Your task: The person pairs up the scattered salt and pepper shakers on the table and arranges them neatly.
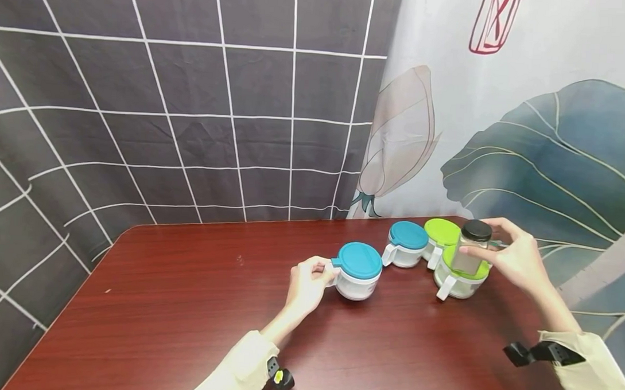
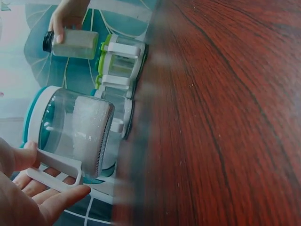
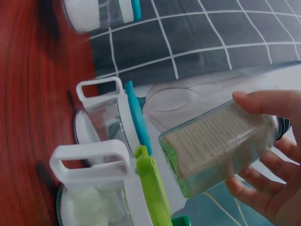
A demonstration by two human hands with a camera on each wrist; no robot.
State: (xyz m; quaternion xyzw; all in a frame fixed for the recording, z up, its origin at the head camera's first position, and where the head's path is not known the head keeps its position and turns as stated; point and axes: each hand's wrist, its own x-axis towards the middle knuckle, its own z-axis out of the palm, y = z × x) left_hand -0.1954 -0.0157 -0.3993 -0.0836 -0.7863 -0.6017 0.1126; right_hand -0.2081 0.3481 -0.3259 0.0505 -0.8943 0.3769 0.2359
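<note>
My left hand (image 1: 307, 284) grips the white handle of a clear glass seasoning jar (image 1: 358, 282) with a blue lid, keeping it upright close over the table. White granules show inside this jar in the left wrist view. My right hand (image 1: 519, 254) holds a squarish glass bottle (image 3: 218, 146) with a black cap, thumb on one side and fingers on the other. In the head view the bottle overlaps a green-lidded jar (image 1: 459, 286); in the left wrist view it is raised above the jars' level. A pale label or contents show through the bottle's glass.
Beside the front green-lidded jar stand another green-lidded jar (image 1: 442, 231) and a blue-lidded jar (image 1: 408, 238), all with white handles. They stand on the reddish-brown wooden table (image 1: 185, 294) near its back right. A dark grid-patterned cloth (image 1: 190, 139) and a flower-printed cloth (image 1: 421, 38) hang behind.
</note>
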